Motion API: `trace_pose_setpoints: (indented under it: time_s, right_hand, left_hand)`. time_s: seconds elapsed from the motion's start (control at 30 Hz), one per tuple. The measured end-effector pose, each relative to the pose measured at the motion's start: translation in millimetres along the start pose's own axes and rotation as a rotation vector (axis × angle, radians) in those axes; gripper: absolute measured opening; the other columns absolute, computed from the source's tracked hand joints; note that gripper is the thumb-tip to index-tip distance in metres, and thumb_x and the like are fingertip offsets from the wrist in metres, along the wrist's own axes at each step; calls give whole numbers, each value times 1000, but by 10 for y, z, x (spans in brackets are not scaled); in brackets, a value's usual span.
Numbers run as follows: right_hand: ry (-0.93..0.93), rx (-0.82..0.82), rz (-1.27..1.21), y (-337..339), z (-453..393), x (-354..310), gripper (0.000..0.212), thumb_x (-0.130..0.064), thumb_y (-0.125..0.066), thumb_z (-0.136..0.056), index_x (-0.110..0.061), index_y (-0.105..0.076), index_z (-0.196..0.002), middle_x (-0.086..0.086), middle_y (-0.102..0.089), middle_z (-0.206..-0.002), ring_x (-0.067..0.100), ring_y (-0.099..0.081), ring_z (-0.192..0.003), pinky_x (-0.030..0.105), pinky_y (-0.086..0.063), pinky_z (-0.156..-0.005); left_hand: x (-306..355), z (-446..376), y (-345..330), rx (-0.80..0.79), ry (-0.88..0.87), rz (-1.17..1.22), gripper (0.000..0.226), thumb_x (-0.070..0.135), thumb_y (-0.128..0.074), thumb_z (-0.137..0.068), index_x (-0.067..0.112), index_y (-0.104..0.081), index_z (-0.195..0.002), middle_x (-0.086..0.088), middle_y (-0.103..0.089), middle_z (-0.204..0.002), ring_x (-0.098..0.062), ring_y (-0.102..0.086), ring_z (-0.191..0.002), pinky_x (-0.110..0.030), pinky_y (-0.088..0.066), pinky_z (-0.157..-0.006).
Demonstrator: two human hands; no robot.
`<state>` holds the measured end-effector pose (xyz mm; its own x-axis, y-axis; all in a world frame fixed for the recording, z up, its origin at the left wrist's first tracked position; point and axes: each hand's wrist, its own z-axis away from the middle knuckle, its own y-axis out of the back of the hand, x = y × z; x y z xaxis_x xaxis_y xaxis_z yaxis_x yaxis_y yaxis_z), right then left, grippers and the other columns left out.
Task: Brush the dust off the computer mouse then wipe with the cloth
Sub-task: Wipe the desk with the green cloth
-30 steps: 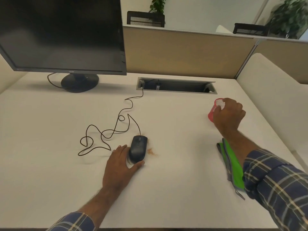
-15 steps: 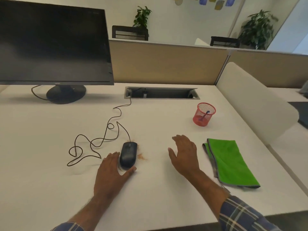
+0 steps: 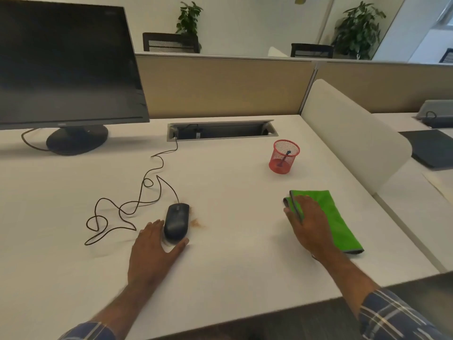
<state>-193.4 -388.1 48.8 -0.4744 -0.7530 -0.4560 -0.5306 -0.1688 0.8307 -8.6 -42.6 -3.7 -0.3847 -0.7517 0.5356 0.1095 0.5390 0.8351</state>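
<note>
Your left grip (image 3: pixel 157 244) is spread open around the near end of the black computer mouse (image 3: pixel 177 220), thumb along its right side and fingers along its left, steadying it on the white bench (image 3: pixel 232 241) without lifting it. Your right grip (image 3: pixel 310 225) lies palm-down on the near-left part of the folded green cloth (image 3: pixel 335 217); the fingers curl over its grey-trimmed edge, but you cannot tell whether they have pinched it. The cloth lies flat, well to the right of the mouse. Some brown dust (image 3: pixel 197 223) sits on the bench just right of the mouse. The mouse cable (image 3: pixel 137 204) loops off to the left and back towards the slot. Beyond the cloth stands a red mesh cup (image 3: pixel 284 157) with the brush (image 3: pixel 284 158) leaning inside.
</note>
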Motion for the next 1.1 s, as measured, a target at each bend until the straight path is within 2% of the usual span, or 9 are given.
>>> trace_pose_setpoints:
  time_s: [0.1,0.3,0.43,0.57,0.67,0.73,0.87,1.0,1.1]
  right_hand:
    - [-95,-49,59,74,-85,222,57,-42,-57,-91,-5,-50,-135,18,-51,-139,32,-42,-133,42,-30,-111]
    - [-159,-382,411,-33,-92,535,92,-79,-27,-82,-20,-18,-152,3,-13,-162,26,-8,-148,49,-15,-116]
    - [-145,-355,436,-168,22,425,102,-85,-11,-75,-20,-13,-153,4,-12,-162,27,-8,-148,50,-16,-117]
    - [-65,-408,438,-308,61,137,108,-91,-7,-70,-22,-12,-153,1,-13,-162,31,-18,-145,49,-23,-110]
    - [27,-437,459,-378,32,-8,107,-92,-3,-68,-27,-16,-152,-2,-17,-161,31,-27,-139,48,-25,-108]
    - [44,-431,447,-406,24,-34,99,-89,-3,-72,-32,-15,-152,-5,-17,-161,29,-24,-141,47,-24,-108]
    - [77,-397,426,-465,30,-31,86,-78,1,-79,-35,-16,-151,-8,-17,-161,23,-15,-146,48,-19,-111]
    - [102,-390,432,-506,5,-48,86,-77,-3,-80,-31,-19,-151,-5,-18,-160,22,-12,-148,49,-11,-116]
    - [100,-386,400,-551,-24,-73,91,-80,-11,-80,-26,-17,-152,0,-16,-161,23,-9,-149,46,-8,-118]
  left_hand:
    - [10,2,10,1,-5,-9,96,83,-48,-72,18,-44,-142,-1,-48,-147,-21,-35,-140,-41,-30,-116]
    - [42,6,27,-12,14,-11,95,80,-53,-73,18,-41,-145,0,-45,-150,-19,-32,-143,-39,-28,-117]
    - [59,11,32,-13,34,-9,97,82,-51,-75,17,-39,-146,0,-43,-151,-18,-30,-144,-38,-26,-118]
    - [79,5,61,66,-18,-60,87,76,-46,-79,14,-46,-140,-5,-52,-142,-23,-41,-135,-39,-34,-112]
    - [178,-61,91,164,-101,-135,76,71,-48,-80,13,-54,-128,-6,-62,-119,-27,-54,-109,-39,-45,-91]
    - [278,-118,108,208,-101,-151,75,72,-49,-78,13,-55,-124,-6,-62,-107,-27,-56,-96,-38,-44,-80]
    - [438,-224,89,143,51,-134,90,78,-52,-70,10,-53,-129,-7,-60,-111,-29,-55,-102,-39,-42,-84]
    - [528,-294,49,108,169,-159,77,77,-62,-64,11,-57,-104,-4,-57,-94,-27,-55,-91,-36,-41,-74]
    - [538,-334,18,73,213,-178,69,72,-66,-65,12,-56,-97,-4,-56,-91,-25,-54,-88,-34,-39,-72]
